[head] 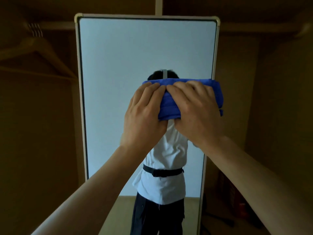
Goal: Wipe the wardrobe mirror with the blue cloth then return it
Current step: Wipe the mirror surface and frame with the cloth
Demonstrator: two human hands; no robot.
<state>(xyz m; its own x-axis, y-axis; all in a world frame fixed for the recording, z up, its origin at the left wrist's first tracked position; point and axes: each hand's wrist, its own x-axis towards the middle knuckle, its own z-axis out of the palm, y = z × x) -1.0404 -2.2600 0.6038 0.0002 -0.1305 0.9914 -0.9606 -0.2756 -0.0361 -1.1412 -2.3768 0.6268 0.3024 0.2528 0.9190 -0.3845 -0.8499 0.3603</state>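
I press my left hand (144, 114) and right hand (196, 112) flat on the blue cloth (169, 106), fingers (184, 93) straight and close together, so it sits tight on the mirror (135, 48) middle for rubbing.

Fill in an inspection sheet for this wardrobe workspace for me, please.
Surface: mirror upright, white-framed; no streaks discernible.
Job's things: blue cloth folded, against the glass by the mirror's right edge.
Clutter: nothing seen.
Hands: left hand and right hand both press flat on the cloth, side by side.
Cables: nothing seen.
Surroundings: dim wardrobe interior; wooden hangers hang at upper left.
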